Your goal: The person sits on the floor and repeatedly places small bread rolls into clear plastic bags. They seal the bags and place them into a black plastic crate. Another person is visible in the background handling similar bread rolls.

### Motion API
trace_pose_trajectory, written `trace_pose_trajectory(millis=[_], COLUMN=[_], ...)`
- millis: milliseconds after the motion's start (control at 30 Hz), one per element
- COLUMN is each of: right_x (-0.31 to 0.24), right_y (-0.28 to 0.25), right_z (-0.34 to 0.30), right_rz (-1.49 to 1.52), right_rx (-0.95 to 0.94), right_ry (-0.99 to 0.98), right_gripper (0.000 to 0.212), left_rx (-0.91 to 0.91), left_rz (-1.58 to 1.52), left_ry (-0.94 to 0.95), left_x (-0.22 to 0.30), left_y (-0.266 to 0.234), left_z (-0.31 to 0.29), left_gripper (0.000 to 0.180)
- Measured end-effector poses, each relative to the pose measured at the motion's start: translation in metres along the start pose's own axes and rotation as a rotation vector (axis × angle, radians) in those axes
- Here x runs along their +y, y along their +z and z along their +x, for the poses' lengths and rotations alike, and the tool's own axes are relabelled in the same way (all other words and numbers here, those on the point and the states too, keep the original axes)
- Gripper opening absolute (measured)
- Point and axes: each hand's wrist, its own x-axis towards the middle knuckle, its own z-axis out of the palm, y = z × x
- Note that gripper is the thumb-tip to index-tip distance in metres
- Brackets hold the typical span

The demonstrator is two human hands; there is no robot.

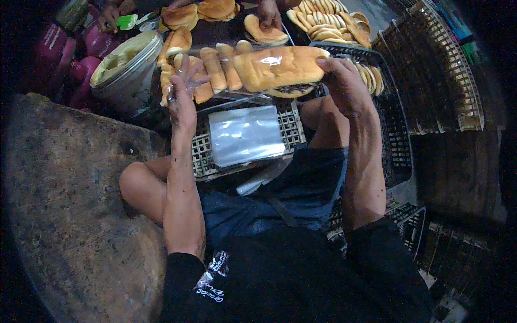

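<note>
My right hand grips the right end of a long, golden-topped bread loaf, thumb along its edge. The loaf is split, and a dark filling shows along its lower side. Clear plastic film runs between the loaf and my left hand, whose fingers are spread apart; whether they are inside the film I cannot tell. Beneath the loaf, a stack of clear plastic bags lies on an upturned lattice crate between my knees. A row of long bread rolls stands behind my hands.
A white bucket with pale yellow cream stands at left, near a green spatula. At the far side, another person's hand presses a bread. Sliced breads fill a tray at far right; a black crate is beside my right arm.
</note>
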Motion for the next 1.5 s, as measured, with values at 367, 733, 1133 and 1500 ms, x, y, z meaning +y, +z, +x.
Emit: trace_pose_trajectory(millis=[367, 733, 1133, 1500], right_x=[-0.005, 0.026, 0.063, 0.062], right_y=[0.095, -0.106, -0.212, 0.074], right_z=[-0.022, 0.016, 0.078, -0.033], right_rz=[-0.527, -0.986, -1.16, -0.587], right_rx=[0.023, 0.294, 0.31, -0.388], right_ry=[-0.742, -0.595, -0.015, -0.134], right_gripper=[0.033, 0.049, 0.063, 0.019], left_rx=[0.094, -0.438, -0.727, -0.216], left_rz=[-0.885, -0.075, 1.081, 0.368], left_ry=[-0.239, -0.275, -0.722, -0.451], left_x=[0.015, -0.025, -0.112, -0.061], left_y=[0.052, 0.162, 0.046, 0.031], left_z=[-0.044, -0.025, -0.096, -0.133], left_gripper=[0.062, 0.046, 0.05, 0.059])
